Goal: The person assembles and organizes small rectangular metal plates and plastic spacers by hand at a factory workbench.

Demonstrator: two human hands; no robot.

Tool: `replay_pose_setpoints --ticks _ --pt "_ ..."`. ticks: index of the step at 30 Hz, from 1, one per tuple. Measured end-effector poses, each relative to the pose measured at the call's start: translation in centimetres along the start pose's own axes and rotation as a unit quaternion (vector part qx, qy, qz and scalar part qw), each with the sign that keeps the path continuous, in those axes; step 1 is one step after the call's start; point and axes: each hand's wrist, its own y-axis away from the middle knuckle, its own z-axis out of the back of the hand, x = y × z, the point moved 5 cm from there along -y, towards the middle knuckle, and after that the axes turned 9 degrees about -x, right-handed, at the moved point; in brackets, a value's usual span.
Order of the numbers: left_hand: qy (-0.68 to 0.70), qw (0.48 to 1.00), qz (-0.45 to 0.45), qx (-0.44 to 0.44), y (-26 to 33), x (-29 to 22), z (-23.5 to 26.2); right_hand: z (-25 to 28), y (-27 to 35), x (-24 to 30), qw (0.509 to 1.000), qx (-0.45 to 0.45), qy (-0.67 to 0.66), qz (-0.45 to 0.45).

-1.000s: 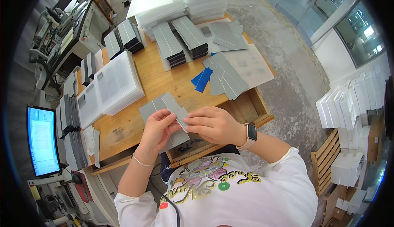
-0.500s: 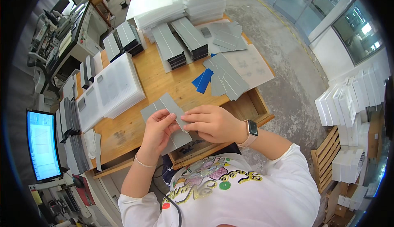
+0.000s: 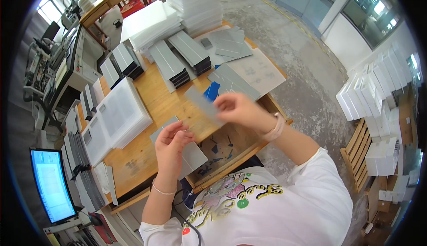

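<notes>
Gray strip (image 3: 202,104) pinched in right hand (image 3: 239,108), left hand (image 3: 171,145) half-curled, loosely spread, over gray sheet (image 3: 193,156)

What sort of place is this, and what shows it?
Probably a workshop or factory room: the wooden table bears stacked grey panels, white box-like packs are piled at right, and a lit monitor stands at left.

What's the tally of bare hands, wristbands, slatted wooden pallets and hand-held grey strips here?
Bare hands: 2 (left hand, right hand)
Wristbands: 2 (thin left bracelet, wider right band)
Slatted wooden pallet: 1
Grey strip, blurred, held in the right hand: 1
Total: 6
</notes>
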Motion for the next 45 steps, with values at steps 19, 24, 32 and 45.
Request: replay_pose_setpoints --ticks 19,24,32,45 --pt "0.030 0.997 -0.076 -0.013 0.7 -3.3 6.3 14.7 -1.2 0.5 0.809 -0.284 0.508 0.077" --pt "-0.062 0.995 -0.084 -0.006 -0.3 -3.7 4.7 11.3 -1.9 1.5 0.843 -0.250 0.466 0.095" --pt "-0.534 0.804 -0.229 0.123 -7.7 -0.2 -6.2 5.4 -3.5 1.7 0.835 -0.187 0.471 0.215" --pt "-0.654 0.720 -0.222 0.067 -10.1 2.5 -9.5 8.4 -2.2 1.4 0.854 -0.211 0.438 0.187"
